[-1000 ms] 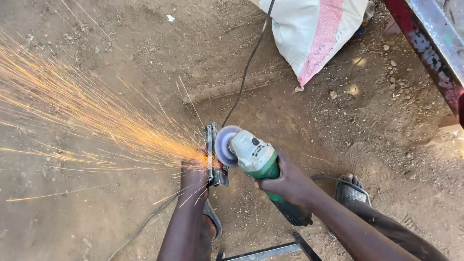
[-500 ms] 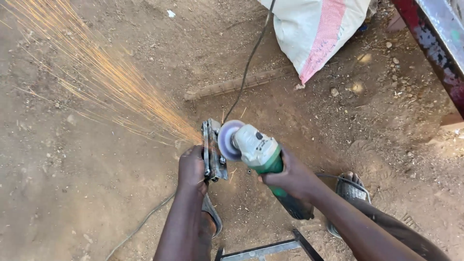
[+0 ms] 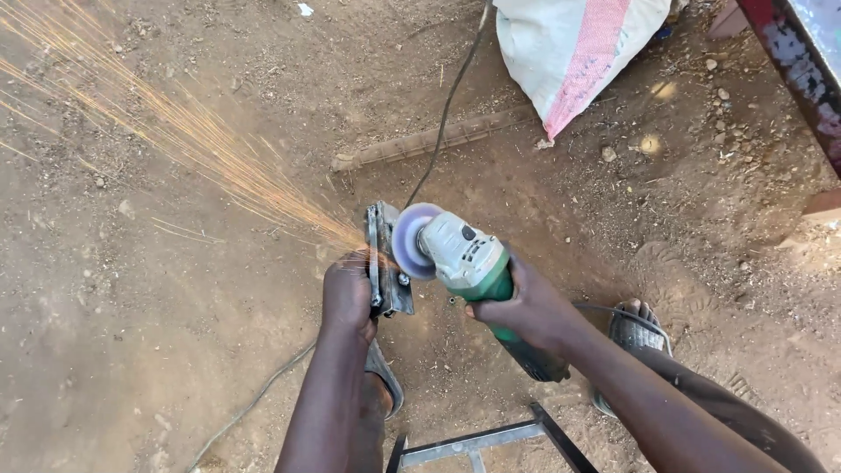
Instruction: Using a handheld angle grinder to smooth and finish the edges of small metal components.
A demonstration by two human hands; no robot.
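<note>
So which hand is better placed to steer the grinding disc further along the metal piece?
Right. The right hand grips the angle grinder; the left hand only steadies the metal piece.

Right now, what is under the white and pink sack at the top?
The sack lies on bare dirt ground. A black cable passes its left edge, and small stones lie beside it. Whatever is directly beneath it is covered.

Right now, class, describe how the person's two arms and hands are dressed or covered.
Both are bare: the left hand and the right hand have no gloves, and both forearms show no sleeves, watch or bands. No markings are visible on them.
</note>
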